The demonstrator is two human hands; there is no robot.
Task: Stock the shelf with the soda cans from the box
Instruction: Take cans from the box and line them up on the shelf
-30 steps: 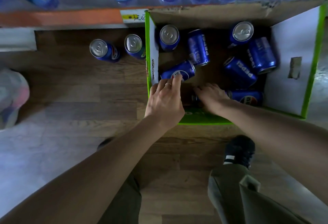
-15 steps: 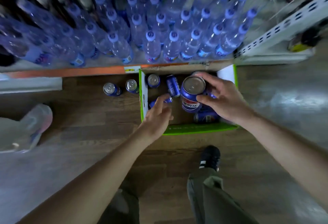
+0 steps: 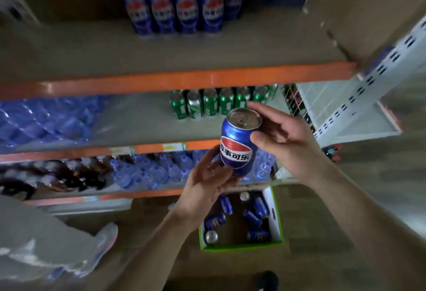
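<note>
A blue soda can with a red, white and blue logo is upright in the air in front of the shelves. My right hand grips its upper part between thumb and fingers. My left hand curls round its lower left side. Below, on the floor, the green-edged cardboard box holds several more blue cans, most lying on their sides. A row of tall blue cans stands at the back of the top shelf.
Green cans line the middle shelf behind the held can, with wrapped water bottles to their left. More bottles fill the lowest shelf. A grey and white bundle lies at the lower left. A perforated white upright stands right.
The view has swung up from the box to the shelves. My right hand has lifted the can high, and my left hand has left the box and taken hold of the can's base.
</note>
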